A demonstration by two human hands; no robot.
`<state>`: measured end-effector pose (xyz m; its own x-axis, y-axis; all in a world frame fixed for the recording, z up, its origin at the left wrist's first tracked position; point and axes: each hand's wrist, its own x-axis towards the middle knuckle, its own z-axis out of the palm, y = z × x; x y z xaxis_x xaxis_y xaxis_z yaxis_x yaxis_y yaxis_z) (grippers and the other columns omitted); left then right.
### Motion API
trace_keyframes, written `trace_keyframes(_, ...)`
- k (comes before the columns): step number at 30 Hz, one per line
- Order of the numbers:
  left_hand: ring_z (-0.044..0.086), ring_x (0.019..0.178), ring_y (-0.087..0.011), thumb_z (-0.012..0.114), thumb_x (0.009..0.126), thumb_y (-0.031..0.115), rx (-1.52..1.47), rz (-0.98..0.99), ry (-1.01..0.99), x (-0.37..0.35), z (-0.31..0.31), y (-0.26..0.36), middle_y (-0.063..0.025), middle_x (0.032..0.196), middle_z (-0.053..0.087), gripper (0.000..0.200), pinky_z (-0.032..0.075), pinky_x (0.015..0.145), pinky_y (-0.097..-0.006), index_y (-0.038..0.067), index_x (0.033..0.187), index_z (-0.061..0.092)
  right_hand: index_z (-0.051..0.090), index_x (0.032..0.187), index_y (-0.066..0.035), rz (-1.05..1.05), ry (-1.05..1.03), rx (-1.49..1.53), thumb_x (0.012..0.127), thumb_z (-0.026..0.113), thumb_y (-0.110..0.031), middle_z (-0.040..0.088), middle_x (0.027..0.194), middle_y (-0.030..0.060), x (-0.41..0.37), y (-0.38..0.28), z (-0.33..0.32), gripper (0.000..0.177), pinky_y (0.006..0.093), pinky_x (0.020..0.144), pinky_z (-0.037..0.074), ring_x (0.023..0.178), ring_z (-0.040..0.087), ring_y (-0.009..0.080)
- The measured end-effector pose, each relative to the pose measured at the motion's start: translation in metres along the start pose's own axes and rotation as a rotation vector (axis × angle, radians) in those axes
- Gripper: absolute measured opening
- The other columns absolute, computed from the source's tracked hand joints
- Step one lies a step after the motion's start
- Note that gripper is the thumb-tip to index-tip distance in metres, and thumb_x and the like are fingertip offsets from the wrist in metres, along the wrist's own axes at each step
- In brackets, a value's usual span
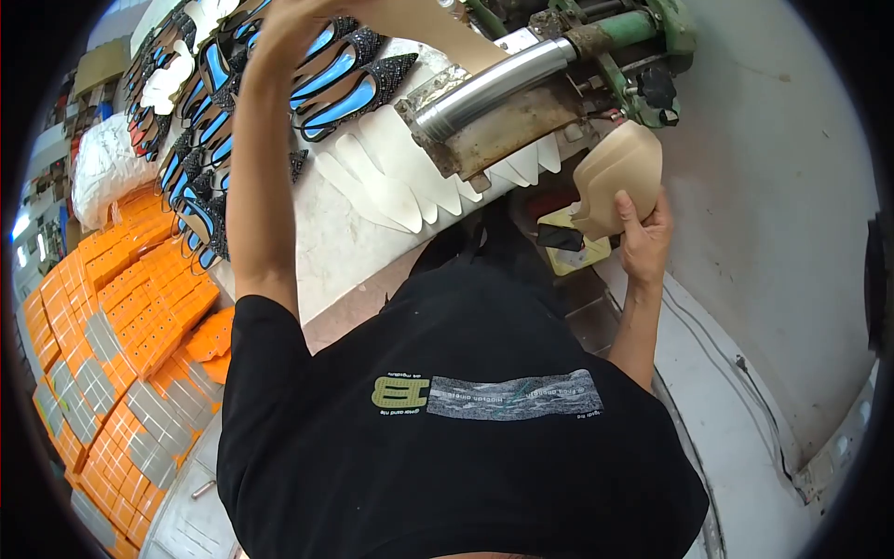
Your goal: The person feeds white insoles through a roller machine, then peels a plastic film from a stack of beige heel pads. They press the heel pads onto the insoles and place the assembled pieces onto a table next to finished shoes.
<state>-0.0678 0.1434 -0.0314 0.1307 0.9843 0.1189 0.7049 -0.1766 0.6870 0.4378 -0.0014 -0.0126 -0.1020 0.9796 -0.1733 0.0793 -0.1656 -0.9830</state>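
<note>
My right hand (644, 233) grips a small stack of beige insoles (619, 172), thumb on top, to the right of the roller machine. At the top edge, my left hand (293, 19) is partly cut off by the frame. A beige insole (438, 30) stretches from this hand to the machine's shiny metal roller (498, 86), and its near end is raised at the fingers. The roller sits in a worn green machine (633, 33). Several pale insoles (372, 182) lie fanned out on the table below and left of the roller.
Black studded shoes with blue insides (349, 102) crowd the white table (321, 265) at upper left. Orange boxes (140, 307) are stacked at left beside a white plastic bag (107, 168). A yellow container (568, 261) with a black object stands below my right hand. A cable runs along the wall (754, 186).
</note>
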Motion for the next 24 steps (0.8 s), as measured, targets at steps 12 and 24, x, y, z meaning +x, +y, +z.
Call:
trace_keyframes(12,0.054,0.069,-0.0115,0.070,0.072,0.000,-0.534,-0.396,0.483,-0.146,0.139,0.085,-0.0051,0.083,0.064,0.019,0.047,0.069,-0.0256,0.005,0.090,0.067,0.056,0.123,0.002,0.136,0.184,0.356,0.088,0.066,-0.004,0.066,0.108,0.0113,-0.058,0.035,-0.022,0.037,0.0230,0.081,0.050,0.089,0.063,0.0147)
trace_keyframes(24,0.053,0.065,-0.0252,0.070,0.078,0.013,-0.108,-0.068,0.280,-0.129,0.328,0.155,-0.0089,0.077,0.059,0.019,0.046,0.065,-0.0340,0.005,0.096,0.068,0.051,0.130,0.004,0.231,0.061,0.325,0.086,0.067,-0.003,0.065,0.111,0.0123,-0.079,0.028,-0.012,0.047,0.0225,0.081,0.049,0.089,0.063,0.0157)
